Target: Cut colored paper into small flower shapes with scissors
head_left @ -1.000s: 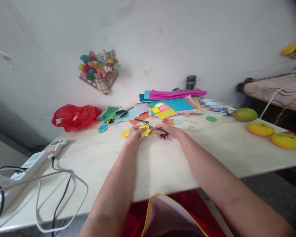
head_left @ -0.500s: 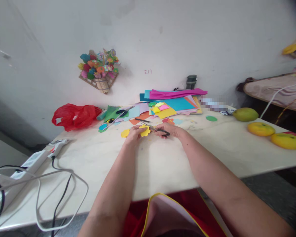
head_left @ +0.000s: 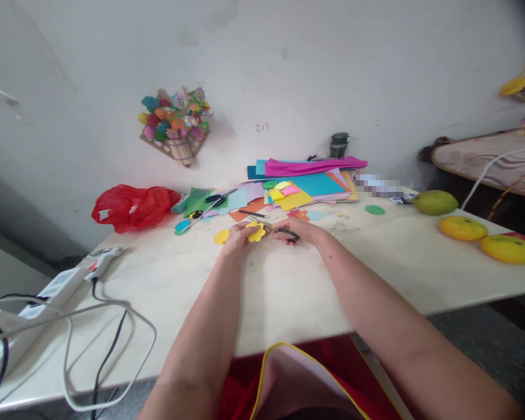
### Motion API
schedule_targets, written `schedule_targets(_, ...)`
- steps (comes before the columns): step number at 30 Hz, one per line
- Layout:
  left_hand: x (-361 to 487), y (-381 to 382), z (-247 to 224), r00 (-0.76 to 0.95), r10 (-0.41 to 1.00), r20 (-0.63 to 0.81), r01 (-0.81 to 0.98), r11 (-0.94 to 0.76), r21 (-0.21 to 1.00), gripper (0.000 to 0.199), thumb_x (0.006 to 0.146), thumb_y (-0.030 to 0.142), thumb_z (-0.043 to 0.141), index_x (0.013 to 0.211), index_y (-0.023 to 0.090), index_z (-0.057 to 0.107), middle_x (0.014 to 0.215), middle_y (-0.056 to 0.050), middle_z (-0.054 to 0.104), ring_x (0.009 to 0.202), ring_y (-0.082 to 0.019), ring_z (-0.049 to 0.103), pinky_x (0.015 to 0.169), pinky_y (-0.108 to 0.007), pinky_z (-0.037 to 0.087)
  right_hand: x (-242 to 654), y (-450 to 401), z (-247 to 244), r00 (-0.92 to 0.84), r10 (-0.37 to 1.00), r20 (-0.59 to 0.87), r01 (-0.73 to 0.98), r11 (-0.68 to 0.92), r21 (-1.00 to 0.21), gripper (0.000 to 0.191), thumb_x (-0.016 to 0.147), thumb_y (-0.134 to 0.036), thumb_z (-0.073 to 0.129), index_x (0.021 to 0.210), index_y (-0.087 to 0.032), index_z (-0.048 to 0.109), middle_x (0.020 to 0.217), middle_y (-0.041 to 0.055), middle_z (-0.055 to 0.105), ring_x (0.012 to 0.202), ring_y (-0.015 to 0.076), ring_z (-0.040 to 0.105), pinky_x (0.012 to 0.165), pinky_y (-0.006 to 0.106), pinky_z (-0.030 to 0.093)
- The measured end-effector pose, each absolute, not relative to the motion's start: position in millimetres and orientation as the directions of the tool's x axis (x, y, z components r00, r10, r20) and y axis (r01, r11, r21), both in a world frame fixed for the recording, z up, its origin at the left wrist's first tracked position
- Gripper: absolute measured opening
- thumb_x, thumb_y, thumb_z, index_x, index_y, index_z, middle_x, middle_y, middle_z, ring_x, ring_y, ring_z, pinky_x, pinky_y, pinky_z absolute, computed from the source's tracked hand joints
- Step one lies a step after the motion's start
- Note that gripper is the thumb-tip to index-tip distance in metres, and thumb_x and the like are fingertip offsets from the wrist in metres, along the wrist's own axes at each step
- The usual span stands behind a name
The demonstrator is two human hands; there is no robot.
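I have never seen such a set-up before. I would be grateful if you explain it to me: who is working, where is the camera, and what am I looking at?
There is no machine here: a person works with two bare hands. The camera is worn on the head, looking forward and down, so the forearms reach away from you.

The left hand holds a yellow paper flower. The right hand holds scissors beside it.

On the pale table, beyond the hands, lie sheets of coloured paper and a dark pencil-like stick. To the left are a red plastic bag and a white power strip; to the right, a green fruit and two yellow fruits.
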State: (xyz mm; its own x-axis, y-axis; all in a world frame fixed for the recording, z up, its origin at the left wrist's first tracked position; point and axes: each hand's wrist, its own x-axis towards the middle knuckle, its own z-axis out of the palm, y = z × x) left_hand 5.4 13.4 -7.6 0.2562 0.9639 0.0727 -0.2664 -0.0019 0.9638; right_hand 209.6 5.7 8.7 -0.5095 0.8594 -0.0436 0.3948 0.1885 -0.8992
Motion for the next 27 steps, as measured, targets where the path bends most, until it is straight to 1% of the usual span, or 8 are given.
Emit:
schedule_targets(2, 5.4, 13.4, -7.5, 0.256, 0.964, 0.069, -0.260, 0.000, 0.966, 0.026, 0.055, 0.028, 0.081, 0.072, 0.010, 0.070, 0.076, -0.010, 0.071, 0.069, -0.019, 0.067, 0.069, -0.029, 0.049, 209.4, 6.2, 8.4, -0.506, 0.862, -0.048, 0.392, 0.180, -0.902, 0.024, 0.071, -0.036, 0.070, 0.072, -0.014, 0.058, 0.047, -0.0044, 0.053, 0.034, 0.0046, 0.046, 0.030, 0.015, 0.026)
schedule_targets(8, 8.3, 8.7, -3.5, 0.242, 0.967, 0.084, -0.270, -0.016, 0.963, 0.023, 0.055, 0.026, 0.080, 0.068, 0.011, 0.070, 0.076, -0.011, 0.072, 0.069, -0.019, 0.067, 0.068, -0.028, 0.050, 208.7, 5.5, 7.7, -0.506, 0.861, -0.061, 0.356, 0.144, -0.924, 0.022, 0.069, -0.033, 0.070, 0.071, -0.014, 0.059, 0.045, -0.0048, 0.052, 0.033, 0.0049, 0.044, 0.033, 0.016, 0.031)
schedule_targets(12, 8.8, 7.6, -2.1, 0.212, 0.972, 0.099, -0.267, -0.040, 0.963, 0.024, 0.053, 0.026, 0.080, 0.068, 0.011, 0.069, 0.071, -0.009, 0.071, 0.062, -0.018, 0.065, 0.060, -0.027, 0.049, 208.7, 3.3, 9.8, -0.496, 0.867, -0.053, 0.346, 0.142, -0.927, 0.023, 0.069, -0.033, 0.071, 0.068, -0.014, 0.058, 0.044, -0.0053, 0.050, 0.034, 0.0041, 0.041, 0.033, 0.015, 0.031)
schedule_targets(14, 8.0, 9.1, -2.9, 0.194, 0.978, 0.082, -0.243, -0.033, 0.969, 0.025, 0.052, 0.027, 0.080, 0.069, 0.012, 0.068, 0.068, -0.008, 0.070, 0.055, -0.016, 0.063, 0.052, -0.026, 0.046, 209.3, 3.5, 10.0, -0.486, 0.873, -0.053, 0.344, 0.135, -0.929, 0.024, 0.069, -0.034, 0.071, 0.068, -0.014, 0.057, 0.045, -0.0049, 0.051, 0.034, 0.0044, 0.043, 0.033, 0.016, 0.031)
schedule_targets(16, 6.9, 11.2, -4.2, 0.181, 0.981, 0.063, -0.213, -0.023, 0.977, 0.026, 0.052, 0.028, 0.080, 0.069, 0.012, 0.067, 0.064, -0.006, 0.068, 0.048, -0.014, 0.059, 0.044, -0.023, 0.040, 210.1, 4.6, 9.1, -0.481, 0.875, -0.048, 0.338, 0.135, -0.931, 0.026, 0.069, -0.035, 0.072, 0.069, -0.014, 0.056, 0.047, -0.0042, 0.053, 0.035, 0.0049, 0.045, 0.032, 0.016, 0.030)
schedule_targets(18, 6.3, 12.8, -5.0, 0.171, 0.983, 0.060, -0.191, -0.026, 0.981, 0.026, 0.053, 0.029, 0.080, 0.067, 0.013, 0.066, 0.061, -0.004, 0.066, 0.044, -0.011, 0.055, 0.040, -0.022, 0.034, 210.7, 5.8, 7.7, -0.479, 0.877, -0.046, 0.336, 0.135, -0.932, 0.028, 0.069, -0.038, 0.072, 0.069, -0.015, 0.055, 0.049, -0.0039, 0.054, 0.036, 0.0050, 0.047, 0.032, 0.016, 0.029)
schedule_targets(23, 7.7, 12.1, -3.2, 0.161, 0.982, 0.095, -0.198, -0.063, 0.978, 0.028, 0.054, 0.030, 0.081, 0.067, 0.013, 0.064, 0.057, -0.001, 0.062, 0.041, -0.007, 0.047, 0.039, -0.021, 0.029, 210.7, 5.7, 7.2, -0.467, 0.884, -0.036, 0.342, 0.143, -0.929, 0.031, 0.070, -0.041, 0.071, 0.070, -0.015, 0.054, 0.052, -0.0027, 0.057, 0.037, 0.0050, 0.048, 0.032, 0.016, 0.027)
schedule_targets(27, 9.8, 10.3, -0.7, 0.189, 0.974, 0.126, -0.220, -0.083, 0.972, 0.031, 0.054, 0.033, 0.081, 0.069, 0.012, 0.064, 0.059, -0.002, 0.062, 0.043, -0.007, 0.047, 0.040, -0.021, 0.030, 210.1, 4.0, 9.5, -0.445, 0.895, -0.029, 0.360, 0.149, -0.921, 0.032, 0.070, -0.043, 0.071, 0.070, -0.015, 0.054, 0.053, -0.0029, 0.057, 0.037, 0.0051, 0.049, 0.032, 0.016, 0.025)
